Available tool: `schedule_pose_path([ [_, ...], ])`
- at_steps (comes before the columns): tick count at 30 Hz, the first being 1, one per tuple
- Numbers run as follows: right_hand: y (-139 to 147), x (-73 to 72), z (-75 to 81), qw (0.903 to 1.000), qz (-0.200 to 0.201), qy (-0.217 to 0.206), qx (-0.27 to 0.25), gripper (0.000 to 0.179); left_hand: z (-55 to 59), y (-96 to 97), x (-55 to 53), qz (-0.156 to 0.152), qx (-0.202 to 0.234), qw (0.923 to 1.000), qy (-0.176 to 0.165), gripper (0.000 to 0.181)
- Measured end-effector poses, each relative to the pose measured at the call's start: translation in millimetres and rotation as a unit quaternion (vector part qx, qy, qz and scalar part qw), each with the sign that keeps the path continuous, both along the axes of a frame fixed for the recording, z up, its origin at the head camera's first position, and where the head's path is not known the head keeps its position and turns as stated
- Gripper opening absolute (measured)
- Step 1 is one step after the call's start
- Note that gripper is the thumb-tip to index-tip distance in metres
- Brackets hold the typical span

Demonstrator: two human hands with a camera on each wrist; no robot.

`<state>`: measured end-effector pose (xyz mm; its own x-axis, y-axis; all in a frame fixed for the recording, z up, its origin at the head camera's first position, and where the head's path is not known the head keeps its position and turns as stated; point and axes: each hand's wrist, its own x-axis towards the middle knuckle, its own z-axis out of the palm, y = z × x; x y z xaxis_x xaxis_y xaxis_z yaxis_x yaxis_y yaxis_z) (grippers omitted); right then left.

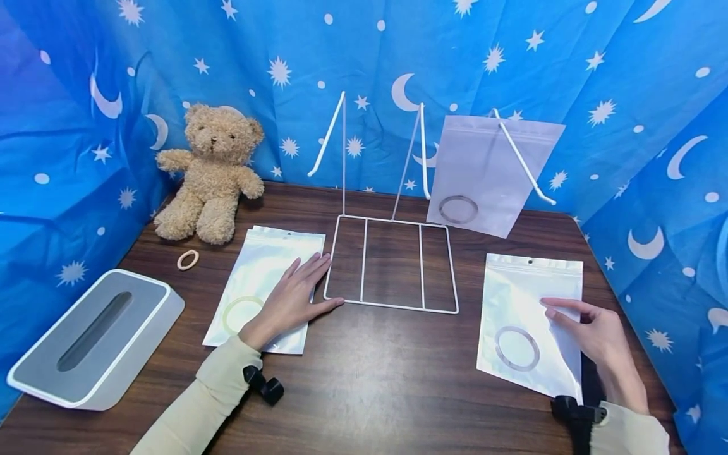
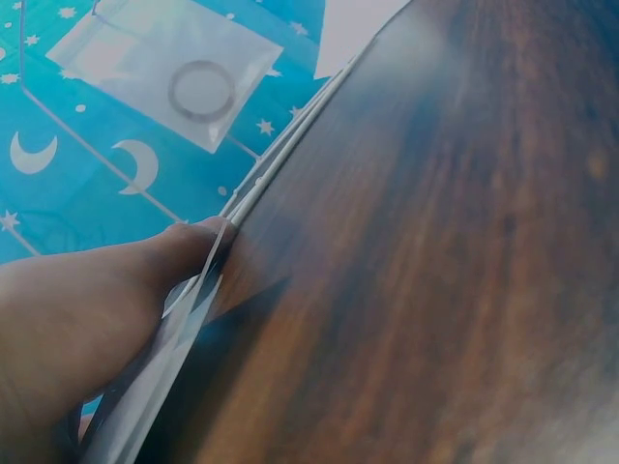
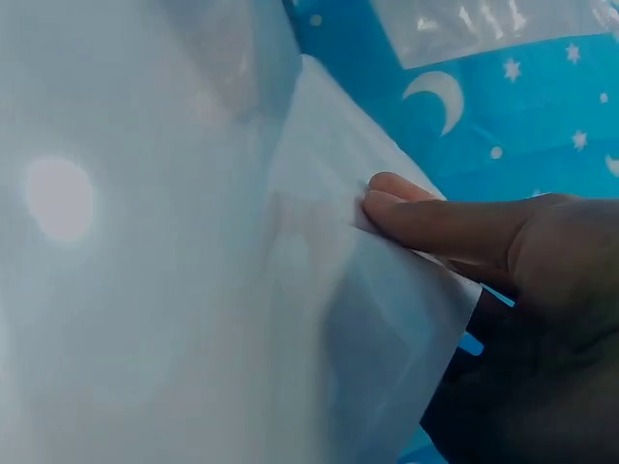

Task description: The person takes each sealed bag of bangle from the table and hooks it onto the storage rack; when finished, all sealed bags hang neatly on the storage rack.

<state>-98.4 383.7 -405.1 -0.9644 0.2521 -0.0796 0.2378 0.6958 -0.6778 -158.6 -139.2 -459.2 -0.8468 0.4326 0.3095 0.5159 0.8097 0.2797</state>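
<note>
My left hand (image 1: 287, 306) lies with fingers straight across a white zip bag (image 1: 250, 278) with a pale green ring in it. Its fingertips and thumb reach the left side of a white wire rack (image 1: 392, 306); in the left wrist view the thumb (image 2: 189, 246) touches the rack's edge. My right hand (image 1: 603, 335) pinches the right part of another zip bag (image 1: 512, 297), which contains a greyish ring. Between thumb and finger, the right wrist view shows the bag's film (image 3: 319, 164) creased. A third zip bag (image 1: 483, 164) with a ring hangs from the rack's right hook.
A teddy bear (image 1: 210, 170) sits at the back left, with a small beige ring (image 1: 188, 260) before it. A grey-topped tissue box (image 1: 142, 354) stands at the left. Two white prongs (image 1: 327, 140) jut forward from the rack. Blue star-patterned cloth (image 1: 318, 50) encloses the table.
</note>
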Motion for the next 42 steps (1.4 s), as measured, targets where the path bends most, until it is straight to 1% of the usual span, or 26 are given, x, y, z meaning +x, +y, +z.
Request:
schedule_pose_path([
  [2, -3.8, 5.8, 8.6, 0.9998, -0.008, 0.015, 0.010, 0.057, 0.9, 0.7, -0.1, -0.001, 0.000, 1.0000, 0.000, 0.089],
  [3, -6.3, 9.1, 13.7, 0.9993, -0.013, 0.030, 0.017, 0.055, 1.4, 1.0, -0.2, -0.001, 0.000, 1.0000, 0.000, 0.088],
  [5, -12.7, 16.7, 24.1, 0.9968, -0.023, 0.073, 0.025, 0.050, 2.2, 1.6, -0.3, -0.002, 0.001, 1.0000, 0.001, 0.088],
  [7, -20.1, 25.6, 34.2, 0.9911, -0.030, 0.127, 0.026, 0.042, 2.8, 1.9, -0.6, -0.003, 0.001, 1.0000, 0.002, 0.089],
  [10, -32.8, 37.7, 48.4, 0.9823, -0.040, 0.182, -0.012, 0.036, 2.9, 1.8, -1.0, -0.004, 0.000, 1.0000, 0.002, 0.089],
  [12, -42.4, 44.7, 56.1, 0.9776, -0.032, 0.204, -0.039, 0.034, 2.5, 1.6, -1.5, -0.005, -0.001, 1.0000, 0.002, 0.089],
  [16, -62.6, 53.5, 67.5, 0.9660, 0.014, 0.245, -0.081, 0.034, 2.1, 1.0, -1.4, -0.006, 0.002, 1.0000, 0.005, 0.089],
  [17, -67.6, 54.8, 69.9, 0.9613, 0.025, 0.258, -0.094, 0.034, 2.1, 0.8, -1.3, -0.007, 0.003, 1.0000, 0.005, 0.089],
  [18, -72.0, 55.7, 71.8, 0.9536, 0.042, 0.274, -0.118, 0.034, 2.1, 0.9, -1.0, -0.007, 0.003, 1.0000, 0.005, 0.089],
  [19, -76.4, 56.2, 73.5, 0.9435, 0.060, 0.294, -0.141, 0.034, 1.6, 0.9, -1.1, -0.008, 0.003, 1.0000, 0.002, 0.090],
  [20, -80.8, 56.6, 75.4, 0.9324, 0.076, 0.312, -0.165, 0.034, 1.4, 0.9, -1.2, -0.009, 0.003, 1.0000, 0.000, 0.090],
  [21, -84.8, 56.5, 77.2, 0.9193, 0.094, 0.333, -0.188, 0.033, 1.1, 1.1, -1.1, -0.009, 0.003, 1.0000, -0.002, 0.090],
  [24, -97.5, 54.5, 83.2, 0.8743, 0.146, 0.381, -0.263, 0.031, 0.4, 1.7, -1.0, -0.010, 0.000, 0.9999, -0.007, 0.090],
  [25, -102.5, 53.9, 85.3, 0.8648, 0.155, 0.391, -0.275, 0.030, 0.3, 1.8, -0.9, -0.010, 0.000, 0.9999, -0.008, 0.090],
  [26, -107.6, 53.2, 87.6, 0.8583, 0.160, 0.396, -0.285, 0.030, 0.5, 1.9, -0.6, -0.010, -0.001, 0.9999, -0.007, 0.089],
  [28, -119.4, 51.1, 91.7, 0.8486, 0.162, 0.405, -0.299, 0.028, 0.7, 1.9, -0.5, -0.010, -0.003, 0.9999, -0.008, 0.090],
  [31, -142.6, 46.9, 96.3, 0.8460, 0.149, 0.412, -0.303, 0.024, 1.2, 1.0, -0.8, -0.009, -0.004, 0.9999, -0.008, 0.090],
  [34, -170.1, 40.9, 99.4, 0.8359, 0.150, 0.420, -0.320, 0.022, 1.6, 0.0, -1.3, -0.007, -0.004, 0.9999, -0.007, 0.090],
  [38, -201.9, 33.5, 102.9, 0.8218, 0.186, 0.419, -0.338, 0.021, 1.5, -0.8, -1.1, -0.008, -0.001, 0.9999, -0.006, 0.089],
  [42, -220.1, 26.9, 108.0, 0.8168, 0.212, 0.415, -0.340, 0.023, 1.2, -0.9, 0.1, -0.009, 0.000, 0.9999, -0.009, 0.088],
])
